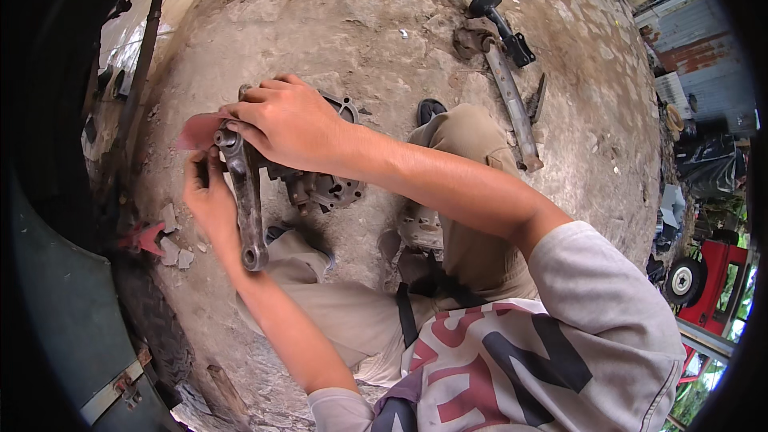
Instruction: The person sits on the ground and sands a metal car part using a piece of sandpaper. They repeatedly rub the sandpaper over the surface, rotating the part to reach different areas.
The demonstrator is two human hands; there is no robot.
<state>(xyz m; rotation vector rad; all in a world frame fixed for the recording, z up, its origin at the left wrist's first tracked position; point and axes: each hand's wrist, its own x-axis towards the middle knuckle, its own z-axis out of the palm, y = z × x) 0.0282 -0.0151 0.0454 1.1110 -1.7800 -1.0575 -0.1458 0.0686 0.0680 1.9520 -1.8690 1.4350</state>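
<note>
A dark metal suspension arm point(250, 208) with a round eye at each end stands out in front of me, its near eye over my left forearm. My right hand point(284, 124) bends over its far end, fingers closed on a reddish-brown piece of sandpaper point(198, 132). Below the sandpaper, my left hand point(210, 196) has its thumb and fingers curled up against the same end of the arm. Its exact grip is partly hidden. Just beyond and right of the arm lies a greasy metal housing point(324, 188) with bolt holes, partly covered by my right hand and forearm.
On the rough stone ground to the far right lie a black shock absorber point(502, 24) and a long metal bar point(514, 104). A red stand point(142, 238) and broken stone pieces point(172, 250) are at the left, beside a dark green panel point(52, 296). A red vehicle point(720, 280) stands far right.
</note>
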